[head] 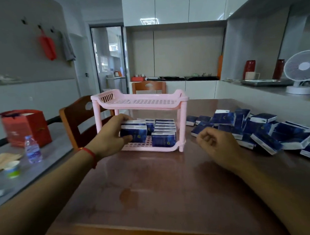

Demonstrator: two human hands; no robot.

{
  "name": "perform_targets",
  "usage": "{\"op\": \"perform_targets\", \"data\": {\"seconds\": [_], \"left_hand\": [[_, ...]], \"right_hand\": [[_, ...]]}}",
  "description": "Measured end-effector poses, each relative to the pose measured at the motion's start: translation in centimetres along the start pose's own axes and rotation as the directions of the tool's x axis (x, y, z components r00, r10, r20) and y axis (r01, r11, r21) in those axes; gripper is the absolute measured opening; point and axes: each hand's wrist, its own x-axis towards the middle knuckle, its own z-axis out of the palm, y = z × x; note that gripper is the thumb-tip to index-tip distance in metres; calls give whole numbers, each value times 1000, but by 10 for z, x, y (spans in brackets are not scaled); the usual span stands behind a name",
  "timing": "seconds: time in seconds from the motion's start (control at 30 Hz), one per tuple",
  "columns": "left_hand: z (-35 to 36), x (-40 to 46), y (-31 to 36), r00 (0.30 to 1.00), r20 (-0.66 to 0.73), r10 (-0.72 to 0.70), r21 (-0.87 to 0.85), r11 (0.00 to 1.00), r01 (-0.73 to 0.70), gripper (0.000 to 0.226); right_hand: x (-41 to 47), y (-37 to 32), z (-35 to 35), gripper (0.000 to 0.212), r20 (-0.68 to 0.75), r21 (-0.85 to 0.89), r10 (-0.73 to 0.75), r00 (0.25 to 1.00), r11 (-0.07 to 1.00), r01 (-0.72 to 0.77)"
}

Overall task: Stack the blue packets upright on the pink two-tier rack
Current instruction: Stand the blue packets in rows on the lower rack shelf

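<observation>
The pink two-tier rack [141, 102] stands on the brown table, its top tier bare. Several blue packets stand upright in rows on the lower tier, one row ending in a front packet [163, 139]. My left hand [114, 135] grips a blue packet [135, 133] at the left front of the lower tier, thumb under it and fingers over its top. My right hand [213, 143] hovers over the table to the right of the rack, fingers loosely curled, holding nothing. A loose pile of blue packets [259, 128] lies on the table at the right.
A wooden chair [75, 119] stands behind the rack at the left. On a grey side table at the left are a red gift bag [25, 126], a small water bottle [32, 149] and a paper cup [12, 168]. A white fan [302, 72] sits on the counter at right.
</observation>
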Motion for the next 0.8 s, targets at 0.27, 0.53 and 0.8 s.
{"op": "perform_targets", "data": {"seconds": [0.27, 0.53, 0.8], "left_hand": [[30, 54, -15, 986, 106, -131, 97, 988, 121, 46], [38, 50, -13, 988, 65, -143, 209, 970, 126, 77], [40, 47, 3, 986, 48, -157, 228, 963, 142, 76]], "right_hand": [[3, 12, 1, 8, 34, 15, 20, 999, 1000, -21], [3, 11, 1, 9, 67, 44, 19, 998, 999, -22], [1, 9, 2, 7, 91, -13, 32, 995, 999, -31]]}}
